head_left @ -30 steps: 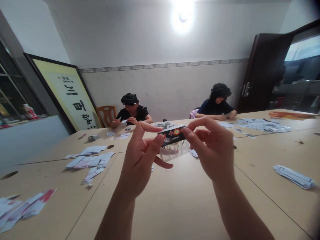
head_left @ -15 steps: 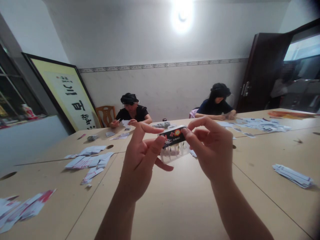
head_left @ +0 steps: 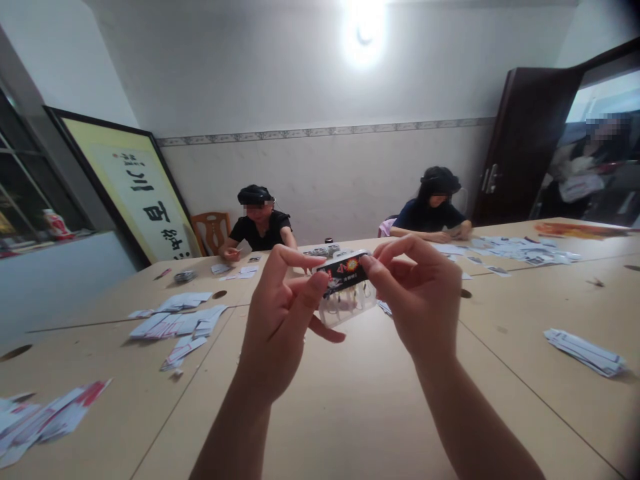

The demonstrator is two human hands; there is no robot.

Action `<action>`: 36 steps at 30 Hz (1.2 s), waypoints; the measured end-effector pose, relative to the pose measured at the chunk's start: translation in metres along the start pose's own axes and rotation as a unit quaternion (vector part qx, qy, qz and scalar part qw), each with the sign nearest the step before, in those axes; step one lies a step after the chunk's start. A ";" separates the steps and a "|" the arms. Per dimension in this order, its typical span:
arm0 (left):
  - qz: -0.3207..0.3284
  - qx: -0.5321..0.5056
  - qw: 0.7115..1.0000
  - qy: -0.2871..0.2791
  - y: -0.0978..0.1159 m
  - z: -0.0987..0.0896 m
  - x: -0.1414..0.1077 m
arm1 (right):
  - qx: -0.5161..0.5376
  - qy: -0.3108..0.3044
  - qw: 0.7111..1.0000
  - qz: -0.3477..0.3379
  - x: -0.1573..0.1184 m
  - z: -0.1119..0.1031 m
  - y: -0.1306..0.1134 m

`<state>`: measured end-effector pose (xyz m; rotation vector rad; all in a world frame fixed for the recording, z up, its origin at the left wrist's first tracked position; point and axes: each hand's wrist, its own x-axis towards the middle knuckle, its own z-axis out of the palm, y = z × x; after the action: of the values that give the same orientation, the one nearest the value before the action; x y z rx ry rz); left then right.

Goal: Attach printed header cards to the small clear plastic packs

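Left hand (head_left: 280,317) and right hand (head_left: 423,300) pinch opposite ends of a black-labelled rectangular clear plastic box (head_left: 347,288), long axis bridging them, right end higher

Centre of the frame: one left grip (head_left: 283,313), one right grip (head_left: 425,300), one clear box (head_left: 347,285). Top: one light (head_left: 365,30). Two seated people (head_left: 265,232), either side of centre. Far right: one blurred person (head_left: 575,177), one door (head_left: 517,147). Left: one framed panel (head_left: 145,193), one wooden chair (head_left: 213,230). Four holes (head_left: 220,295) show in the desk (head_left: 350,400); overlapping papers (head_left: 167,324) cannot be counted.
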<state>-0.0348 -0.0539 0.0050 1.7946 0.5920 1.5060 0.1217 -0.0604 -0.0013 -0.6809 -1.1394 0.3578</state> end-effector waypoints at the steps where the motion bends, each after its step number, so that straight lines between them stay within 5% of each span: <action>1: 0.003 -0.003 1.000 -0.003 -0.001 -0.001 0.000 | 0.010 -0.005 1.000 0.005 0.001 0.000 0.000; 15: -0.025 -0.038 0.999 -0.018 -0.004 -0.009 0.007 | 0.175 -0.099 0.976 0.082 0.017 -0.004 0.018; 24: -0.039 -0.052 0.998 -0.001 0.000 -0.006 0.007 | 0.183 -0.087 0.977 0.067 0.014 -0.001 0.023; 36: -0.046 -0.039 0.996 -0.065 -0.006 -0.020 0.014 | 0.175 -0.089 0.980 0.044 0.015 0.002 0.026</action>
<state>-0.0503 -0.0355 0.0103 1.7661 0.5371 1.3233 0.1280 -0.0318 -0.0079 -0.3944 -1.1793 0.6871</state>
